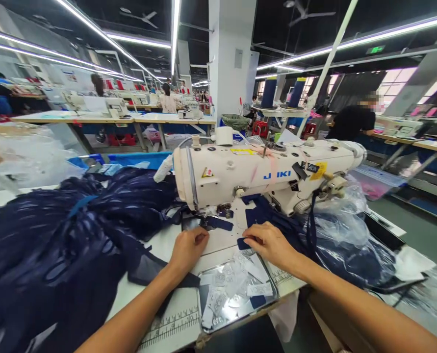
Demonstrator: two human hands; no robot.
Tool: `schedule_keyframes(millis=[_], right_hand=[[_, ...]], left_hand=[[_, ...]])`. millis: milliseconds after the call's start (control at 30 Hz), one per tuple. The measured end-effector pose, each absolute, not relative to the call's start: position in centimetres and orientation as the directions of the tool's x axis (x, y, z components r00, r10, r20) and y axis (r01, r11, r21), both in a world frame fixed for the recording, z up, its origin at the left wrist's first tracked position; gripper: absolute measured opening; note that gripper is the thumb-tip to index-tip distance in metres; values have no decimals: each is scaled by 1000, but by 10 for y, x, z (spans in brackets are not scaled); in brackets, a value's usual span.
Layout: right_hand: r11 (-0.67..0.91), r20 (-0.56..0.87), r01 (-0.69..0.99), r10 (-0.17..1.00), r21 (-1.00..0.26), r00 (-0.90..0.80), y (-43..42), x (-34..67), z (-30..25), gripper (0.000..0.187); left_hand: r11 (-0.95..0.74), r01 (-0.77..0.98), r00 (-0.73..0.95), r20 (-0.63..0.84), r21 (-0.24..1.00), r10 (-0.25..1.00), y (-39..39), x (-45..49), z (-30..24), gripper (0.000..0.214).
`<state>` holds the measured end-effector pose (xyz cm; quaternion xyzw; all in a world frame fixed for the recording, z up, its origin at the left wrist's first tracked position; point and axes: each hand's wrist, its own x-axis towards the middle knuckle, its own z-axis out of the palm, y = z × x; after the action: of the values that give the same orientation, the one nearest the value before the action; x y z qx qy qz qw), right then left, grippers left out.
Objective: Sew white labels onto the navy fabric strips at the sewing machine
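My left hand (189, 249) is closed, its thumb and fingers pressed together in front of the sewing machine (225, 171). What it pinches, if anything, is hidden. Just beyond it, a narrow navy fabric strip (221, 224) lies on the machine bed near the needle area. My right hand (271, 245) is closed on the edge of a small navy fabric piece (243, 243), to the right of the left hand. Between my wrists sits a metal tray (218, 329) with several white printed labels (228, 282) and some navy scraps.
A large tied bundle of navy fabric (49, 235) covers the table's left side. Behind my right hand are more navy fabric (292, 223) and clear plastic bags (350, 223). A printed ruler (172, 326) runs along the front edge. People work at other machines farther off.
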<state>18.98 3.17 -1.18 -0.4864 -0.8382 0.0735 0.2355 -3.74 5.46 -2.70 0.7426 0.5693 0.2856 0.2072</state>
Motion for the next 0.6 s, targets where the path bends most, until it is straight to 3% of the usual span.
schedule_keyframes(millis=[167,267,367,600], right_hand=[[537,326,710,843,-455,-429,51,148,-24,18],[528,292,719,849,-452,-440,61,129,-25,19],[536,254,725,844,-433,-472,67,119,-23,9],[525,267,713,851,-464,-453,69,128,-21,14]], left_hand=[[-280,725,187,212,629,959,52,-37,-29,19],[-294,726,194,226,621,955,50,-37,-29,20],[-310,728,203,239,612,950,50,-38,-30,20],[-352,732,231,275,583,933,50,-39,-27,22]])
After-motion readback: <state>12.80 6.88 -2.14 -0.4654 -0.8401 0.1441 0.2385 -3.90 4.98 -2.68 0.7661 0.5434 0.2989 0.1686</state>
